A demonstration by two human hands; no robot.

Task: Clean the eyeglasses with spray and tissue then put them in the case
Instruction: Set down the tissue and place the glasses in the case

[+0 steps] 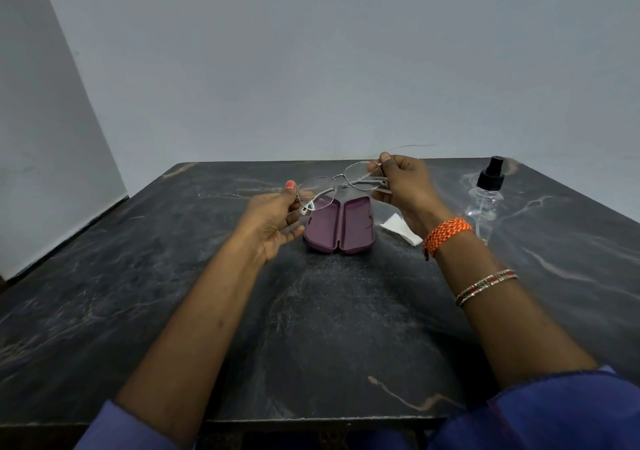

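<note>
Eyeglasses (341, 181), one pair with a thin metal frame and clear lenses, sit just above the middle of the frame, held in the air over the table (173, 294); the left hand (273, 223) pinches the frame's left end between thumb and fingertips, and the right hand (403, 186) grips the right end the same way, so both hands are closed on the glasses; the temples look folded behind the lenses, though that is hard to make out. One case (339, 226), purple and hinged, lies open directly below the glasses, its two halves spread flat on the dark marbled table; the left hand and one lens cover its upper left corner. One tissue (398, 228), white, lies just right of the case, partly hidden behind the right wrist. One spray bottle (486, 193), clear with a black pump top, stands upright at the right of the frame, apart from the tissue. The right forearm carries one orange woven band (446, 235) at the wrist and, lower down, thin beaded bangles (486, 287); blue sleeves (554, 415) fill the bottom corners.
</note>
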